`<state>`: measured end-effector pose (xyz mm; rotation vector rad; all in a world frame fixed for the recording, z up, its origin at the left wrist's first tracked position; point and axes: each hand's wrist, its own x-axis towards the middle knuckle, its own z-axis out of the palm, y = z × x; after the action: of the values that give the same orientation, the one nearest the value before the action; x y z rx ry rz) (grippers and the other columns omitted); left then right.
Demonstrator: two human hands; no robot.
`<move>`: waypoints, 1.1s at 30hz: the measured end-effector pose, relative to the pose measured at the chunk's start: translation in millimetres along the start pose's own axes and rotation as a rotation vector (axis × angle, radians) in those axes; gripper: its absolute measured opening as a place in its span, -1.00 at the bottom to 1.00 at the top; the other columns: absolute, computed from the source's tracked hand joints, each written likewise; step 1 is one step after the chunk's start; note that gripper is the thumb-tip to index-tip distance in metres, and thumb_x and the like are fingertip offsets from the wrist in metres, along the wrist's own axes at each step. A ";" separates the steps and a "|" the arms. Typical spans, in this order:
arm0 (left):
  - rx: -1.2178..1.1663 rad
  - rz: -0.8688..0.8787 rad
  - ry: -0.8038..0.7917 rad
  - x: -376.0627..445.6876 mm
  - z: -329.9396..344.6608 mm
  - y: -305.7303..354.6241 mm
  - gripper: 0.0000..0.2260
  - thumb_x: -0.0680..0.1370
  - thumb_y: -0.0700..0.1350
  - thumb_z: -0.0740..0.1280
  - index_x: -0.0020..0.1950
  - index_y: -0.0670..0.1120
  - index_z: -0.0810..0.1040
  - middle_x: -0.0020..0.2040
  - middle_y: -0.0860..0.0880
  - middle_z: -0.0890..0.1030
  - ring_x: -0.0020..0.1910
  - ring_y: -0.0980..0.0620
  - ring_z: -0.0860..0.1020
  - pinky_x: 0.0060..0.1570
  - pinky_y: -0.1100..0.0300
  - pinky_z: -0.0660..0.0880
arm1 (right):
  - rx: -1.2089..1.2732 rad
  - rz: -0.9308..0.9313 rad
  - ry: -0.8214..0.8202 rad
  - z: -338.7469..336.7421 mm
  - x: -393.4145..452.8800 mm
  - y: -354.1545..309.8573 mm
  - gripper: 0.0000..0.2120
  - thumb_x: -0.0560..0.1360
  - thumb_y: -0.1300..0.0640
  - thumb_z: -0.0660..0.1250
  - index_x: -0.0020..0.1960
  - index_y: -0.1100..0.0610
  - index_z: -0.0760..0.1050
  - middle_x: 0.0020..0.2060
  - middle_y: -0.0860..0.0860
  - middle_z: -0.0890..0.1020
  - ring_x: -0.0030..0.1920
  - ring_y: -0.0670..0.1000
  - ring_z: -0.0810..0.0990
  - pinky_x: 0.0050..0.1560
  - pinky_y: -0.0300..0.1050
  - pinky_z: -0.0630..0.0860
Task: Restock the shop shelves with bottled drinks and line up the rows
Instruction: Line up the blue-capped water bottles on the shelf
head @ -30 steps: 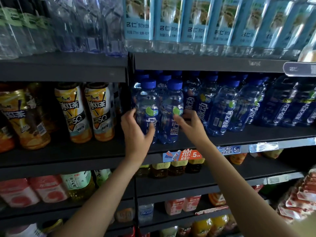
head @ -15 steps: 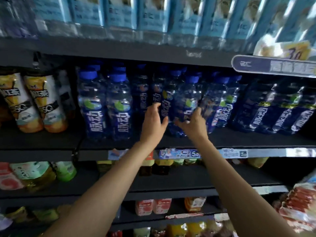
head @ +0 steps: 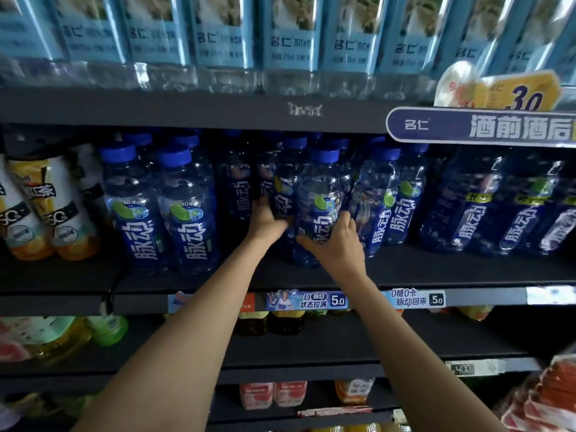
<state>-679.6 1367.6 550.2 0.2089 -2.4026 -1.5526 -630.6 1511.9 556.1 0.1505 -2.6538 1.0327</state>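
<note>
**Both hands on blue-capped bottles, mid-frame**

The left hand (head: 265, 219) is gripping one upright bottle (head: 280, 194); the right hand (head: 338, 241) is clasping the front bottle (head: 318, 210), cap up, long axis vertical. Bare shelf (head: 436, 269) is lying open along the front edge.

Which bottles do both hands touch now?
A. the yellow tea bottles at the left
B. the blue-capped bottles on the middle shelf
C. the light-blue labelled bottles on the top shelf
B: the left hand and the right hand each grip a blue-capped bottle on the middle shelf.
</note>
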 end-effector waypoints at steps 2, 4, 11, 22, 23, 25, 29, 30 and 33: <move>-0.009 -0.007 -0.038 -2.6 -3.5 -0.4 -0.40 0.36 -0.09 0.48 0.35 -0.05 0.34 0.31 -0.13 0.39 0.27 -0.09 0.41 0.30 0.01 0.37 | 0.010 -0.023 0.005 -0.1 -0.7 1.8 -0.34 0.34 -0.13 0.46 0.17 0.24 0.25 0.18 0.13 0.42 0.15 0.16 0.49 -0.10 -0.07 0.41; 0.025 0.031 -0.055 -3.0 -3.9 -1.2 -0.41 0.37 -0.10 0.47 0.36 -0.07 0.34 0.32 -0.15 0.38 0.28 -0.10 0.40 0.31 0.00 0.36 | 0.028 -0.032 0.010 -0.2 -1.7 2.8 -0.33 0.33 -0.13 0.47 0.18 0.25 0.25 0.18 0.13 0.42 0.16 0.16 0.49 -0.06 -0.03 0.44; -0.095 0.123 -0.013 -19.2 -8.4 17.7 -0.70 0.36 -0.27 0.47 0.04 -0.11 0.51 -0.04 0.02 0.58 -0.01 0.07 0.56 -0.09 0.41 0.39 | 0.016 -0.001 0.007 -2.3 -2.9 1.4 -0.32 0.34 -0.15 0.45 0.23 0.22 0.24 0.20 0.11 0.41 0.18 0.14 0.47 -0.03 0.00 0.46; 0.287 0.002 0.525 -67.6 -15.5 0.2 -0.34 0.40 0.01 0.45 0.34 -0.26 0.25 0.31 -0.25 0.31 0.30 -0.23 0.30 0.23 -0.04 0.33 | -0.011 -0.062 -0.161 4.7 -5.6 -17.6 -0.39 0.41 -0.02 0.43 0.24 0.26 0.21 0.20 0.17 0.39 0.21 0.19 0.43 0.05 0.01 0.44; 0.303 -0.002 0.535 -68.1 -15.5 0.7 -0.34 0.42 0.01 0.42 0.37 -0.26 0.23 0.33 -0.26 0.30 0.32 -0.23 0.29 0.24 -0.03 0.32 | -0.019 -0.054 -0.155 8.7 -5.1 -22.3 -0.41 0.41 -0.02 0.43 0.22 0.26 0.22 0.21 0.17 0.39 0.21 0.19 0.44 0.04 0.02 0.44; 0.287 0.015 0.547 -71.6 -16.4 -0.6 -0.33 0.46 0.00 0.40 0.41 -0.27 0.19 0.35 -0.27 0.28 0.34 -0.23 0.27 0.28 0.01 0.30 | -0.030 -0.024 -0.115 18.6 -4.2 -31.8 -0.43 0.41 -0.01 0.43 0.20 0.24 0.22 0.22 0.17 0.37 0.22 0.20 0.43 0.04 0.03 0.45; 0.287 0.114 0.389 -89.4 -16.7 -3.6 -0.25 0.50 -0.10 0.36 0.50 -0.26 -0.05 0.46 -0.25 0.11 0.45 -0.15 0.14 0.37 0.12 0.21 | -0.057 0.009 -0.050 31.4 4.6 -42.4 -0.40 0.40 -0.03 0.44 0.22 0.24 0.21 0.26 0.17 0.35 0.29 0.18 0.39 0.08 -0.01 0.46; 0.338 0.135 0.316 -94.8 -20.2 -3.7 -0.23 0.52 -0.10 0.34 0.51 -0.24 -0.11 0.49 -0.22 0.03 0.48 -0.13 0.09 0.39 0.13 0.18 | -0.061 0.013 -0.049 33.9 7.8 -43.7 -0.38 0.40 -0.04 0.43 0.24 0.24 0.20 0.26 0.17 0.34 0.30 0.18 0.38 0.10 -0.01 0.46; 0.636 0.345 0.226 -113.8 -59.3 -3.2 -0.47 0.55 -0.07 0.26 0.48 -0.13 0.17 0.45 -0.10 0.28 0.34 -0.04 0.39 0.22 0.15 0.39 | -0.012 0.045 -0.082 39.9 14.4 -47.0 -0.32 0.39 -0.08 0.43 0.26 0.28 0.18 0.26 0.20 0.31 0.32 0.21 0.32 0.21 0.01 0.37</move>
<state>-553.3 1344.9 553.4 0.0765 -2.4984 -0.5611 -644.0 1450.4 562.7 0.1345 -2.7488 1.0451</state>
